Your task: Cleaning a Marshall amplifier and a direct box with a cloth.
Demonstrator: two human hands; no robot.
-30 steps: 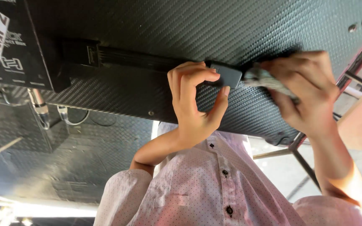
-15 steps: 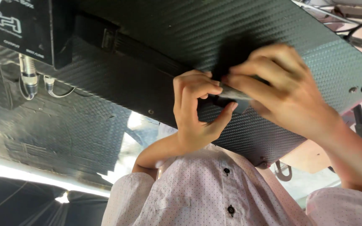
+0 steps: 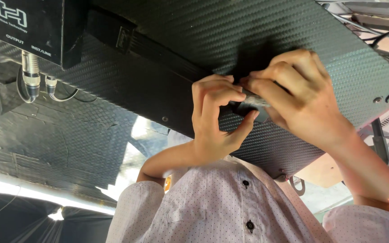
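Note:
A large black panel with a carbon-weave surface fills the upper part of the view. My left hand is against it, fingers curled and thumb pressing a small dark flat piece on the panel. My right hand meets it from the right, fingertips pinching a thin grey metal piece that touches the dark piece. Most of both small pieces is hidden by my fingers. My white dotted shirt shows below.
A black box with white markings sits at the upper left, with two metal cable plugs in its underside. A black rail runs along the panel. Metal frame bars stand at the right. Dark woven sheeting lies at left.
My right hand has moved left and closed up against my left hand over the dark piece. The view has shifted, so the black box now sits at the upper left corner.

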